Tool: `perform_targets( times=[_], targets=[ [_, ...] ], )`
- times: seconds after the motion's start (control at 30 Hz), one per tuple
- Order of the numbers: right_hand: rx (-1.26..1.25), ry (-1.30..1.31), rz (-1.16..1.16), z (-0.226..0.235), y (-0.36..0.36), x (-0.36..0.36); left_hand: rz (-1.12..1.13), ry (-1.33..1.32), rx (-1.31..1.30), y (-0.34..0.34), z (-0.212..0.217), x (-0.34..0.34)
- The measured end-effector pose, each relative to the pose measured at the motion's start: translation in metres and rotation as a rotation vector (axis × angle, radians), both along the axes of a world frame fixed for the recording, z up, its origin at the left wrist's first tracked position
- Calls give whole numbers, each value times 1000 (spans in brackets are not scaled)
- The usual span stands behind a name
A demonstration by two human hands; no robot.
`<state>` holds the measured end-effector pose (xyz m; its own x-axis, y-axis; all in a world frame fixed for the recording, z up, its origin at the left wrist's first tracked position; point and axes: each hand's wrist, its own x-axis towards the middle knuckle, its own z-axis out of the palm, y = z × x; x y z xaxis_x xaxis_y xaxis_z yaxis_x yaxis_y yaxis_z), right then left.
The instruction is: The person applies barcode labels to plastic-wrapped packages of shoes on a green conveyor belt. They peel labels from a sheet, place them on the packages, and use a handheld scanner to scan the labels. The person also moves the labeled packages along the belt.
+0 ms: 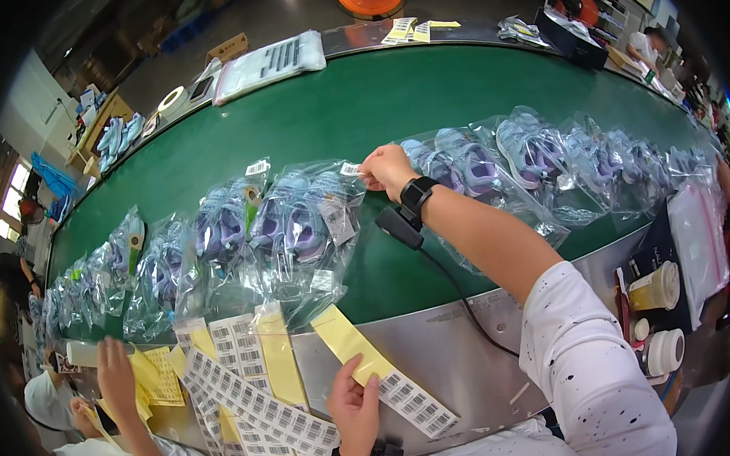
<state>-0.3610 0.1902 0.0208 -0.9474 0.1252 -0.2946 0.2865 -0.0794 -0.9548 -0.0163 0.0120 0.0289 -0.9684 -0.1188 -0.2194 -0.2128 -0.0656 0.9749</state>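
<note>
My left hand (354, 404) pinches a yellow-backed strip of barcode stickers (411, 401) between thumb and fingers, over the metal edge of the green table. The upper part of that strip is bare yellow backing. My right hand (388, 169) reaches out with fingertips closed on a small white barcode sticker (350, 169). This sticker is at the upper right corner of a clear plastic bag holding blue-purple shoes (305, 219); whether it is stuck down there I cannot tell. Just right of my right hand is another bagged pair of shoes (470, 163).
Bagged shoes (164, 259) line the green table (236, 140) on both sides. More sticker sheets (258, 399) overlap at the near edge, beside a co-worker's hand (115, 375). A cable (459, 285) hangs from my right wrist. A cup (655, 287) stands at the right.
</note>
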Motion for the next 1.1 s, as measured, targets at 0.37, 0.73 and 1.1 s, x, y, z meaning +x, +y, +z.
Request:
perform_targets(
  times=[0.37, 0.73, 1.1],
  targets=[
    [701, 483, 275, 82, 119, 78, 60, 34, 77, -1, -1, 5],
    [399, 518, 109, -15, 56, 116, 153, 28, 152, 11, 8, 4],
    [192, 578, 705, 74, 17, 278, 116, 64, -60, 17, 58, 9]
  ],
)
